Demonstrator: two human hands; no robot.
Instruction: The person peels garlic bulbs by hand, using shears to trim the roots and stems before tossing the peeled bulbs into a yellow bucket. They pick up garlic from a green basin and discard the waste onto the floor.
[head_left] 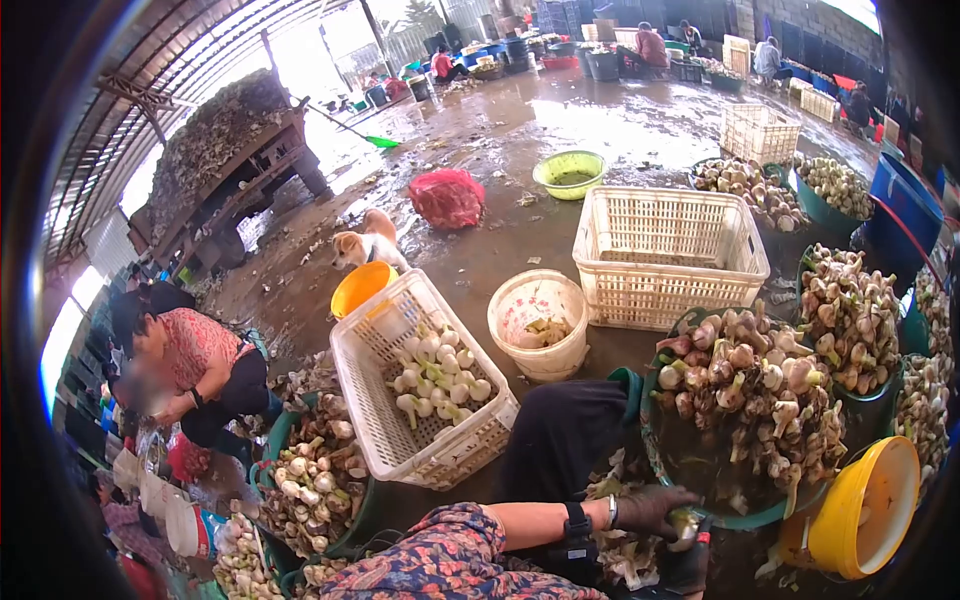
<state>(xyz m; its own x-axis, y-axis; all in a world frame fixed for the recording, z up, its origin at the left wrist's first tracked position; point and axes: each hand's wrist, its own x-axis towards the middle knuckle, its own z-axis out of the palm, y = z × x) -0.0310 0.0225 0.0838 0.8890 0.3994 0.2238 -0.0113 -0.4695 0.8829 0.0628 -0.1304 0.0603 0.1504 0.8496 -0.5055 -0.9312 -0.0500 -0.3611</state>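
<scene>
My left hand (648,510), in a dark glove, is closed around a garlic bulb (685,527) low in the view. Just below it is my right hand (688,570), also dark-gloved and partly cut off by shadow and the frame edge. Its fingers look curled near a small red piece, which I cannot identify. Loose garlic skins (625,550) lie under my left wrist. Beside both hands stands a green tub (735,522) heaped with untrimmed garlic (750,370). Trimmed white bulbs (440,380) lie in a white plastic crate (440,462) to the left.
A white bucket (540,355), a second crate (670,290) and a tilted yellow bucket (850,515) surround me. More garlic tubs stand right and left. A dog (372,245), a red mesh sack (447,197) and a loaded trailer (225,150) are farther off. A co-worker (205,360) crouches left.
</scene>
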